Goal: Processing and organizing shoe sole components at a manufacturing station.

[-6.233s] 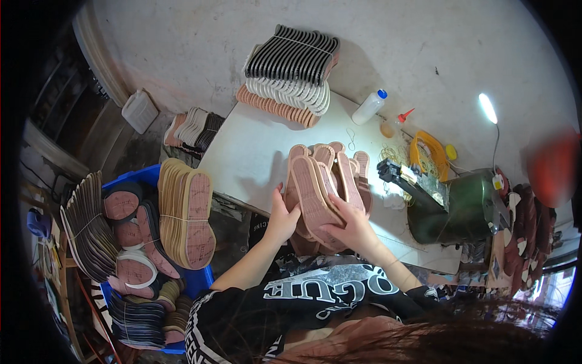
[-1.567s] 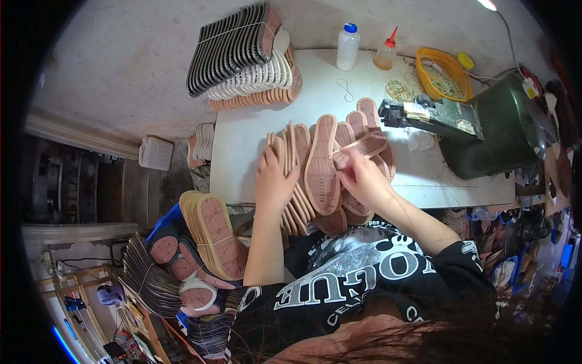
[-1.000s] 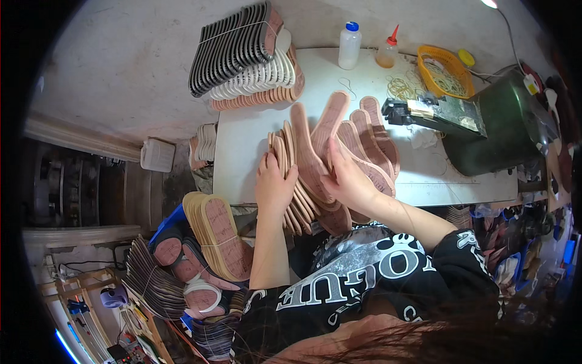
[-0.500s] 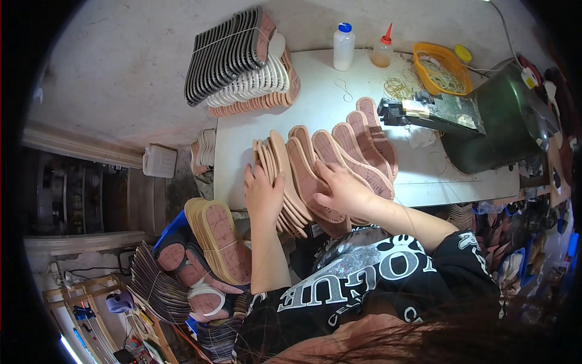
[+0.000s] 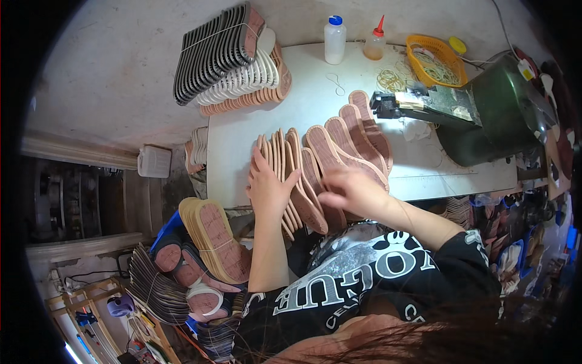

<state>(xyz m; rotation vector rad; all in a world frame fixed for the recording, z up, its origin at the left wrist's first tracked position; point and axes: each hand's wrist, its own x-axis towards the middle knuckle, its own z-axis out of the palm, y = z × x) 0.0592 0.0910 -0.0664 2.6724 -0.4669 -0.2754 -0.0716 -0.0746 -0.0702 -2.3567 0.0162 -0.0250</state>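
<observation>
My left hand [image 5: 270, 189] is wrapped round a row of tan shoe insoles [image 5: 280, 159] standing on edge at the table's near left, its thumb spread along the nearest one. To its right, brown insoles [image 5: 319, 138] with pale stitched-looking rims lie fanned out, overlapping and leaning toward the right. My right hand [image 5: 354, 189] is over the near ends of these fanned insoles. Motion blurs its fingers, so whether they grip an insole cannot be made out. The fan reaches to one insole [image 5: 362, 103] lying farthest out.
Tied black insoles [image 5: 215, 57] rest over white and tan ones at the far left. Along the back stand a white bottle [image 5: 334, 42], a red-tipped bottle [image 5: 374, 47] and a yellow basket [image 5: 436, 43]. A dark green machine [image 5: 485, 115] occupies the right. Bundled insoles [image 5: 212, 239] sit lower left.
More insoles now stand upright against my left hand, and fewer remain in the fan. My right hand has lifted slightly and blurred. The whole view has shifted a little.
</observation>
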